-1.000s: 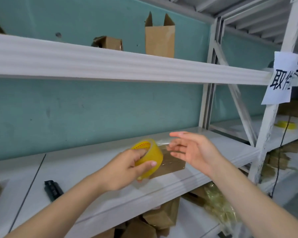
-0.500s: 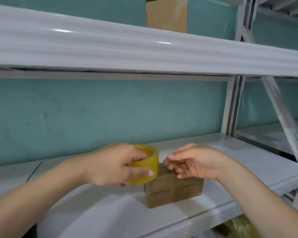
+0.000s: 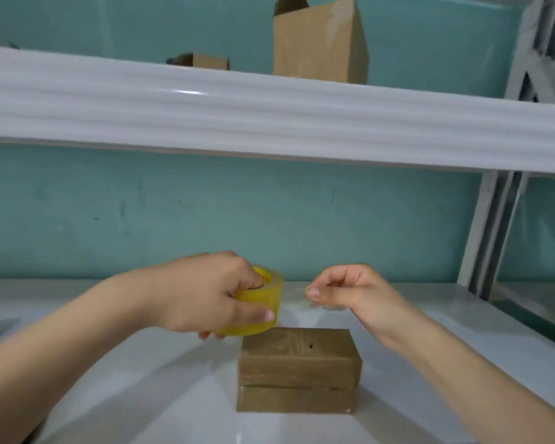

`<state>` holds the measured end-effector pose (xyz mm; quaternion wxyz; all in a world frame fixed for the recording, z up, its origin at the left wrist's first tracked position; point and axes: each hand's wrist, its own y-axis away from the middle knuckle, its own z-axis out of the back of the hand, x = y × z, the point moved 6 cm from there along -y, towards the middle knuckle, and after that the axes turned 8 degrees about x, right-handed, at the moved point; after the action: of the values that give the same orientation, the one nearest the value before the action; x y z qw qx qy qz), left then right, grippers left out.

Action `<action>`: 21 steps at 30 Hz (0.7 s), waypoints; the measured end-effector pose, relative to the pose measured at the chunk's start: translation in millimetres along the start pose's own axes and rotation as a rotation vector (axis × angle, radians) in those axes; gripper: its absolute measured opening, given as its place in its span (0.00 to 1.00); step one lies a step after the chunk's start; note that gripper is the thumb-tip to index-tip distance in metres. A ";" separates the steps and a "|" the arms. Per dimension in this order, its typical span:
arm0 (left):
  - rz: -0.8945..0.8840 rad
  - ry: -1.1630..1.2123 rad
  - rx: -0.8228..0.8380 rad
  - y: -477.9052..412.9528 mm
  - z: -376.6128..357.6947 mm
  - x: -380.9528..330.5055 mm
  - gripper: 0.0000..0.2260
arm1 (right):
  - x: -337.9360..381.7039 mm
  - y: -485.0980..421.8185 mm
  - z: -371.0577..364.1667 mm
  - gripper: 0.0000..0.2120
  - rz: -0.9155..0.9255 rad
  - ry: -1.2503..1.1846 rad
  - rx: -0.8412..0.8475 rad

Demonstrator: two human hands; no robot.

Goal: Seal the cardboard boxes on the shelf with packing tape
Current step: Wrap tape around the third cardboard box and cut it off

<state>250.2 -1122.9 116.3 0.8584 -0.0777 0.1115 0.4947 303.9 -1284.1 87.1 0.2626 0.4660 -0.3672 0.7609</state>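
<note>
Now the small brown closed cardboard box (image 3: 297, 368) sits on the white metal shelf (image 3: 135, 398), below both hands. Just above the box's left top edge, the left hand (image 3: 199, 296) grips the yellow roll of clear packing tape (image 3: 263, 315), fingers hooked in its core. Above the box's right side, the right hand (image 3: 350, 296) pinches the end of the clear tape strip (image 3: 293, 299), drawn out from the roll. To go well, the strip probably needs to outreach the box top, stay taut and level, and come down centred so both ends overlap the box's sides.
</note>
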 end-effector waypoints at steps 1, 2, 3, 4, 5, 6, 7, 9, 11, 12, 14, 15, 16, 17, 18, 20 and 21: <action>0.033 -0.036 0.006 1.7 -0.6 -5.9 0.14 | 2.4 1.1 1.8 0.09 -0.005 0.023 0.032; 0.067 -0.074 0.015 3.9 -1.7 -11.3 0.14 | 4.7 2.4 3.0 0.10 -0.006 0.052 0.064; 0.098 -0.104 0.024 6.5 -2.9 -16.3 0.14 | 6.6 4.0 3.1 0.10 -0.009 0.082 0.099; 0.126 -0.127 0.032 9.1 -4.1 -21.0 0.15 | 7.5 5.9 2.5 0.11 -0.017 0.112 0.139; 0.149 -0.147 0.043 11.7 -5.5 -25.7 0.16 | 7.4 8.1 1.0 0.11 -0.030 0.139 0.185; 0.166 -0.166 0.058 14.1 -7.6 -30.4 0.16 | 6.5 10.8 -1.4 0.10 -0.046 0.160 0.236; 0.178 -0.186 0.078 16.5 -9.6 -34.7 0.16 | 5.1 13.7 -4.8 0.10 -0.064 0.177 0.291; 0.193 -0.244 0.118 20.9 -12.6 -42.8 0.16 | 3.2 20.0 -11.7 0.09 -0.091 0.207 0.395; 0.199 -0.316 0.141 24.2 -13.5 -49.2 0.16 | 2.3 25.0 -15.2 0.08 -0.112 0.215 0.466; 0.198 -0.355 0.141 25.4 -13.3 -51.1 0.17 | 1.2 26.5 -15.4 0.08 -0.121 0.226 0.484; 0.189 -0.428 0.134 27.3 -12.0 -53.5 0.18 | -0.9 28.3 -15.1 0.07 -0.124 0.282 0.501; 0.181 -0.451 0.133 28.1 -11.2 -54.4 0.18 | -1.3 28.9 -15.4 0.07 -0.123 0.303 0.502; 0.170 -0.461 0.131 29.0 -10.3 -55.2 0.18 | -0.2 29.1 -16.0 0.07 -0.121 0.313 0.496; 0.158 -0.464 0.128 30.3 -9.2 -55.6 0.18 | 1.7 28.7 -16.0 0.07 -0.116 0.319 0.480; 0.148 -0.460 0.125 31.7 -8.3 -55.8 0.18 | 4.1 28.3 -15.5 0.07 -0.108 0.327 0.454; 0.148 -0.432 0.114 34.8 -6.5 -53.9 0.18 | 10.5 26.8 -14.6 0.08 -0.059 0.361 0.388; 0.153 -0.398 0.109 36.1 -5.9 -52.2 0.17 | 14.1 26.6 -14.3 0.09 -0.016 0.391 0.355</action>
<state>192.9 -1149.8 123.8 0.8263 0.0764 -0.0280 0.5573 270.7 -1287.5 87.3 0.2488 0.3517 -0.1663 0.8870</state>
